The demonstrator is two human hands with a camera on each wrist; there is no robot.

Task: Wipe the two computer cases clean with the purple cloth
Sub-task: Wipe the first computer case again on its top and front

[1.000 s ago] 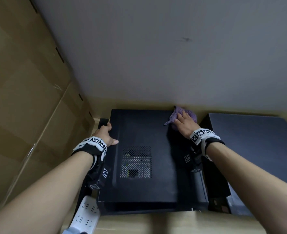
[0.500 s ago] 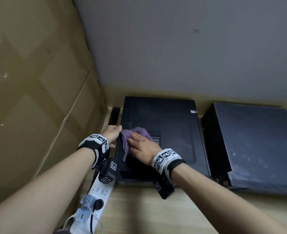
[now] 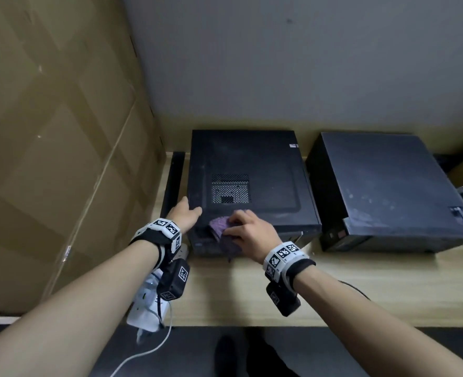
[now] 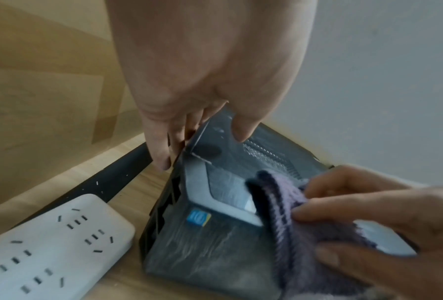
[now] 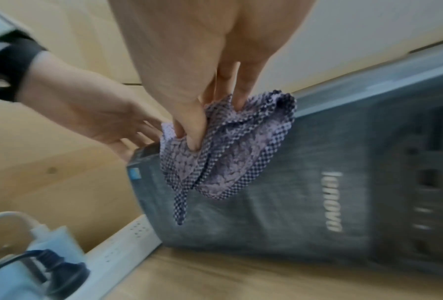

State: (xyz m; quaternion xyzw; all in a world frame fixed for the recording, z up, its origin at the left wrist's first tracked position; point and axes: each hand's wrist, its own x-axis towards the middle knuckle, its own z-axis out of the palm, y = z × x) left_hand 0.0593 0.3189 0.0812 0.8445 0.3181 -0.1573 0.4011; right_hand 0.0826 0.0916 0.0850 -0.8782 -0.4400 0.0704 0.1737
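Observation:
Two black computer cases lie flat on a wooden shelf: the left case with a mesh vent, and the dusty right case. My right hand grips the bunched purple cloth at the left case's near top edge; the cloth drapes over the front panel. My left hand holds the case's near left corner, thumb on top and fingers down the side. In the left wrist view the cloth covers the front edge of the case.
A white power strip with a plug and cable lies at the shelf's left front. A black bar runs beside the left case. Cardboard sheets line the left wall; a grey wall stands behind.
My right hand has pulled the cloth from the case's far right corner, across the top, to the near front edge. The left hand slid toward the near left corner.

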